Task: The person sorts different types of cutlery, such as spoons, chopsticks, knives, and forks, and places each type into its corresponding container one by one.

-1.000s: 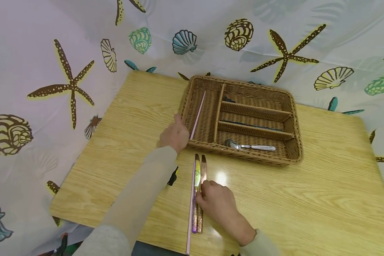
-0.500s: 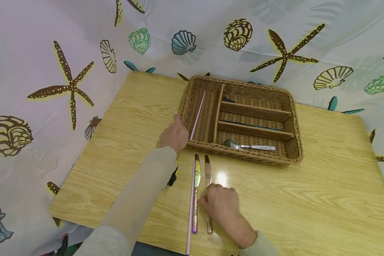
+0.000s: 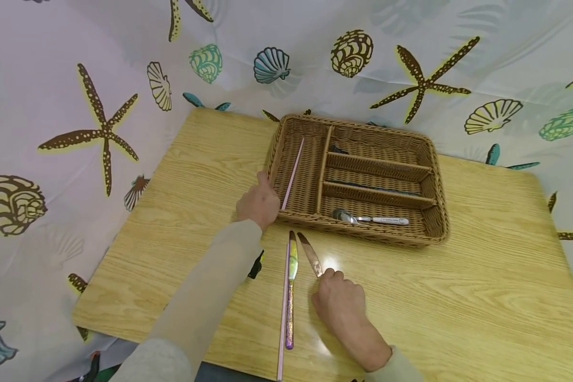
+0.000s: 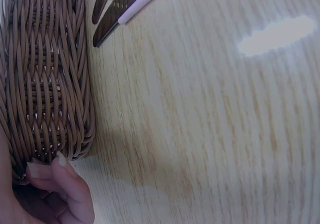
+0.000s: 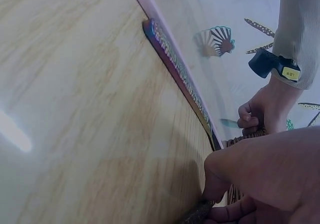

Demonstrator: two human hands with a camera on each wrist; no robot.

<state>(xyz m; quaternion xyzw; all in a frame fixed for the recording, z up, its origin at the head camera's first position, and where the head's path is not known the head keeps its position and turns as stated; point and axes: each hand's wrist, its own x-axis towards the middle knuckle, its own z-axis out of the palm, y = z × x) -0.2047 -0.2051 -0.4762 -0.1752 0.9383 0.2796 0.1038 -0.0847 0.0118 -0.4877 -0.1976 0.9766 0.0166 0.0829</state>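
Note:
My left hand (image 3: pixel 259 202) grips the near left corner of a wicker cutlery tray (image 3: pixel 353 231); in the left wrist view its fingertips (image 4: pixel 62 164) curl at the woven wall. In my right hand (image 3: pixel 341 302) is a copper-coloured table knife (image 3: pixel 310 253), its blade angled up and left toward the tray and its handle mostly hidden by the fingers. Left of it lies a rainbow-coloured table knife (image 3: pixel 290 313) on the wooden table. Along that knife's left side runs a long pink chopstick (image 3: pixel 283 329). The right wrist view shows the rainbow handle (image 5: pixel 177 69) beside the chopstick.
Inside the tray's left compartment lies another pink chopstick (image 3: pixel 293 175). A spoon (image 3: pixel 387 220) with a white handle occupies the front right compartment, and dark slim items show in the two behind. A patterned cloth (image 3: pixel 315 53) hangs behind the table (image 3: pixel 496 276).
My right hand has drawn the copper knife rightward from the rainbow knife, and its blade now tilts left. The left hand stays on the tray corner.

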